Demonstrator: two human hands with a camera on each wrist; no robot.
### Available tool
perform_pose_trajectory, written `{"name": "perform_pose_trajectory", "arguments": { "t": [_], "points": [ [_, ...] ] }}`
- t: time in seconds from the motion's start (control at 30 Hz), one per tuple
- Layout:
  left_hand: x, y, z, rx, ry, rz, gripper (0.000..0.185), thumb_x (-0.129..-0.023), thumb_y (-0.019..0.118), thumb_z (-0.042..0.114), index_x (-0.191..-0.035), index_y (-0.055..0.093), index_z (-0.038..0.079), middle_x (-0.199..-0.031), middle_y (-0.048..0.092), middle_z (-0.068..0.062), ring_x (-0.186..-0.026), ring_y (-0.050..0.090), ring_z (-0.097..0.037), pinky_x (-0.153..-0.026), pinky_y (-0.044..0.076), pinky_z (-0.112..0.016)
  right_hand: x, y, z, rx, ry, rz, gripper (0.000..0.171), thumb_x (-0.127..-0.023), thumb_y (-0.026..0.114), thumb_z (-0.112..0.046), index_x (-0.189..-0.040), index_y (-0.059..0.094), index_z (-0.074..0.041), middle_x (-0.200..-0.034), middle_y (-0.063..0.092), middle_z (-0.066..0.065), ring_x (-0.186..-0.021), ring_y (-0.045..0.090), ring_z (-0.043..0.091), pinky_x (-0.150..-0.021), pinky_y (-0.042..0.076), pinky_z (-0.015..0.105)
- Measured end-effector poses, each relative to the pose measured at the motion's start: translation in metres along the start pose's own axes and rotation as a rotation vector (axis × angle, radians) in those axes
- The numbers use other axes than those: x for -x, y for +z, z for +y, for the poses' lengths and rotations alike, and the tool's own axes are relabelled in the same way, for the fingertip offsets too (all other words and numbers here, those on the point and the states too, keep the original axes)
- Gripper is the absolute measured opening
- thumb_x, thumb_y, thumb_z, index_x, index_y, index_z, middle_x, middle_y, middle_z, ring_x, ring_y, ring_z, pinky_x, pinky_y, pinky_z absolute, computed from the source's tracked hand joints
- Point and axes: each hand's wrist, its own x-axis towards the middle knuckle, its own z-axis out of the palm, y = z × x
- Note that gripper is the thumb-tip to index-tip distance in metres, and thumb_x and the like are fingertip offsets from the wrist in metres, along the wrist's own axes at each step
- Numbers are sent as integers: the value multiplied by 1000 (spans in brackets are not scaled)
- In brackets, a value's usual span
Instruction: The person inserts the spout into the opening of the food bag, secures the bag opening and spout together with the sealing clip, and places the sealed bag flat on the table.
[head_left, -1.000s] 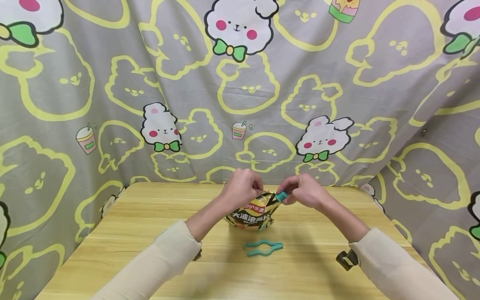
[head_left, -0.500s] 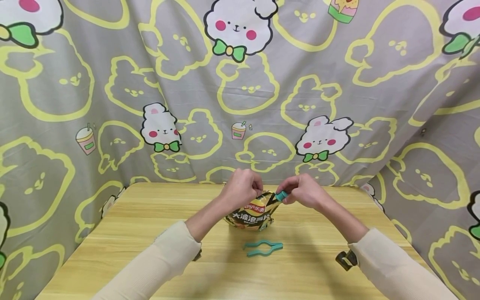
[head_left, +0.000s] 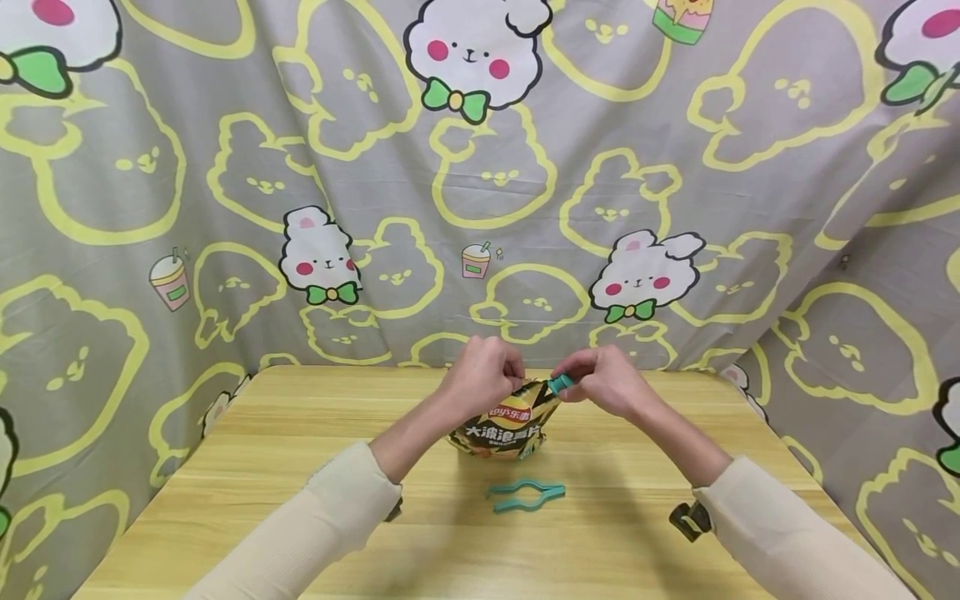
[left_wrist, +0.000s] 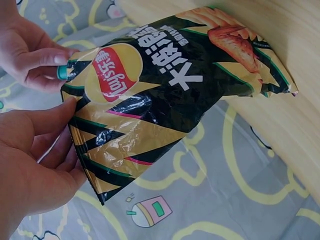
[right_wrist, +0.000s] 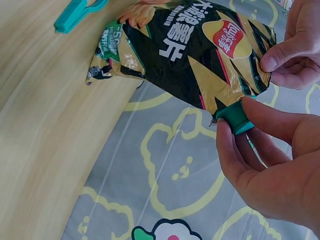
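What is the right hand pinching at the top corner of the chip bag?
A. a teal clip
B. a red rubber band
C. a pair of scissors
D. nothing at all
A: the right hand pinches a teal clip against the top corner of the chip bag.

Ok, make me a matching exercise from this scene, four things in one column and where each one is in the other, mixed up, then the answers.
Things:
1. left hand
2. right hand
3. chip bag
4. loose teal clip

Places or states:
A. lies on the table, nearer the person than the bag
B. pinches the bag's top edge
C. holds a teal clip at the bag's top corner
D. stands on the table between both hands

Pairs: 1-B, 2-C, 3-D, 4-A
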Motion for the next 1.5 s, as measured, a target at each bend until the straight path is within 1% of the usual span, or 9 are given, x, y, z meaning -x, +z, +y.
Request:
{"name": "perform_pose_trajectory", "arguments": {
  "t": [0.33,0.53,0.83,1.07,1.23,1.37,1.5],
  "points": [
    [-1,0,0,-17,1,2,19,-85,71,-4,-75,77,10,-71,73,2,-63,64,-6,-63,55,-23,1,-1,1,-11,-1,-1,24,-81,79,-1,-105,77,-1,-93,77,10,-83,69,16,-77,58,32],
    [-2,0,0,-33,2,7,16,-85,73,-3,-76,78,9,-73,74,1,-65,66,-8,-64,56,-25,1,-2,1,1,-1,-13,28,-81,79,-1,-109,76,-1,-92,76,9,-82,68,16,-76,57,32],
    [-2,1,-2,-27,11,18,16,-84,74,-3,-76,78,9,-72,74,1,-65,67,-8,-64,56,-25,2,-3,0,-25,3,-17,30,-82,79,-2,-112,75,1,-96,77,12,-84,70,16,-79,57,32],
    [-2,1,-2,-22,7,14,17,-84,73,-4,-76,78,9,-73,74,1,-66,67,-8,-65,57,-25,3,-4,-1,-32,12,-18,28,-84,77,-2,-112,75,1,-99,77,12,-85,71,16,-83,59,36],
    [-1,0,-1,-15,3,8,16,-85,73,-3,-77,78,9,-74,75,0,-67,67,-8,-65,57,-24,3,-4,1,-37,14,-21,29,-84,77,-1,-112,75,1,-100,77,13,-86,71,17,-82,59,35],
    [0,1,-1,-14,3,9,16,-85,72,-3,-77,78,9,-75,75,0,-66,68,-8,-65,57,-25,3,-5,1,-22,14,-29,32,-83,77,-2,-115,74,0,-99,77,11,-87,70,17,-81,59,35],
    [0,0,-1,-12,6,11,17,-85,72,-4,-76,78,9,-74,75,-1,-66,68,-9,-66,58,-26,4,-6,2,-7,16,-43,38,-84,77,-4,-122,72,-2,-104,76,12,-93,70,19,-85,58,39]
  ]
}}
